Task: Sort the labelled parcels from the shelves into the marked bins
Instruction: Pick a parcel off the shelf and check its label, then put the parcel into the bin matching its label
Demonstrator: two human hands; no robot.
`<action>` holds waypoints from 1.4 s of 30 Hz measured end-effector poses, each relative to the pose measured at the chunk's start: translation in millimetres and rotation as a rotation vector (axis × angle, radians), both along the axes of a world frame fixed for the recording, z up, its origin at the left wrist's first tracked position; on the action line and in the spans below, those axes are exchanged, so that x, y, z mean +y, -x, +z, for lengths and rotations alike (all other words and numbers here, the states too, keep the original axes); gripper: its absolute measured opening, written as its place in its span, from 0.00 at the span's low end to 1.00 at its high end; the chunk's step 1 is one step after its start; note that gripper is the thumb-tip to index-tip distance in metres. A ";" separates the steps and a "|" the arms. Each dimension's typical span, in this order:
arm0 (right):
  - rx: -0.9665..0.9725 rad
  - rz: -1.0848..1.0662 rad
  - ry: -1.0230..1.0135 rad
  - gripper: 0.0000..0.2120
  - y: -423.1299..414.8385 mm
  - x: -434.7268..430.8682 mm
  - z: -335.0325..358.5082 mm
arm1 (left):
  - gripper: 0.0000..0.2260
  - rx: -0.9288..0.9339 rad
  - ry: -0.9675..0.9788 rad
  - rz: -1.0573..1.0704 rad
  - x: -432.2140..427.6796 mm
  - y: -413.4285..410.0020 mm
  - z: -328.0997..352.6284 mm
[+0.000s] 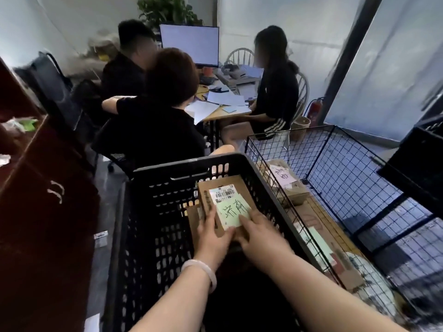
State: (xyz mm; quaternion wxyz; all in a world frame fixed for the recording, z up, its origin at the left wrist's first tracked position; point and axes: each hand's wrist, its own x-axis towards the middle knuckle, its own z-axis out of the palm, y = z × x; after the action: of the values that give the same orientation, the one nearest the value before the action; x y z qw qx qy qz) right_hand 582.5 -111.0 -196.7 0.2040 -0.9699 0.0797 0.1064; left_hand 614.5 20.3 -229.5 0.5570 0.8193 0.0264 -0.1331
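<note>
A brown cardboard parcel (236, 188) with a barcode label and a green handwritten note (233, 210) lies inside the black plastic crate (153, 207). My left hand (214, 232) grips the parcel's left edge, thumb on its top. My right hand (257, 232) holds its near right corner, fingers touching the green note. Another flat cardboard parcel (194, 220) lies underneath it in the crate.
A black wire bin (335, 164) on the right holds several cardboard parcels, one with a pink note (282, 177). A dark red cabinet (43, 188) stands on the left. Three people sit at a desk (225, 111) with a monitor just beyond the crate.
</note>
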 end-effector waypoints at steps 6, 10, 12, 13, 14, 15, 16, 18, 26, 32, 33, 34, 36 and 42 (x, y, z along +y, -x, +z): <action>-0.069 0.081 0.081 0.33 6.5 1.2 9.7 | 0.36 0.035 -0.129 -0.011 -7.2 -14.9 -7.0; -0.287 0.130 0.144 0.32 27.1 -5.6 40.5 | 0.38 -0.066 -0.443 -0.064 -5.1 -15.2 8.5; -0.370 0.092 0.157 0.33 43.9 -15.4 62.4 | 0.37 -0.199 -0.495 -0.087 -13.8 -10.5 29.5; -0.396 0.050 0.157 0.34 54.3 -22.9 73.6 | 0.36 -0.259 -0.477 -0.115 -21.1 -6.2 42.0; -0.417 0.005 0.163 0.35 65.9 -32.3 84.1 | 0.35 -0.314 -0.448 -0.157 -30.0 0.4 54.9; -0.435 -0.039 0.177 0.36 79.5 -43.4 93.5 | 0.35 -0.374 -0.425 -0.210 -40.7 9.4 67.7; -0.447 -0.082 0.194 0.37 94.0 -55.9 101.3 | 0.34 -0.445 -0.416 -0.269 -52.7 20.3 80.0; -0.441 -0.186 0.224 0.38 132.4 -83.9 113.1 | 0.34 -0.590 -0.426 -0.400 -82.7 50.0 102.4; -0.347 -0.595 0.417 0.42 375.8 -170.8 127.7 | 0.36 -0.963 -0.460 -0.857 -207.5 240.9 140.3; -0.346 -0.936 0.490 0.41 585.1 -182.2 133.3 | 0.35 -1.203 -0.237 -1.116 -269.8 428.4 147.9; -0.344 -0.982 0.508 0.41 618.2 -180.9 134.2 | 0.35 -1.237 -0.198 -1.150 -278.4 460.4 149.3; -0.342 -1.024 0.531 0.41 651.1 -178.6 135.1 | 0.35 -1.262 -0.158 -1.190 -286.1 492.3 150.3; -0.332 -1.111 0.584 0.41 715.3 -172.3 137.0 | 0.35 -1.294 -0.076 -1.284 -299.1 555.3 151.2; -0.299 -1.410 0.657 0.42 869.6 -148.4 139.6 | 0.35 -1.334 0.089 -1.548 -321.6 717.1 150.9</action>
State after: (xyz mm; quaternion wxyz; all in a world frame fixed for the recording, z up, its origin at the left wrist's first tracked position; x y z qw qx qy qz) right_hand -287.1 -259.4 -57.1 -0.0647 -0.7052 0.6747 -0.2081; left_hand -102.6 -301.3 -78.6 0.2495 0.4973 -0.8305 0.0258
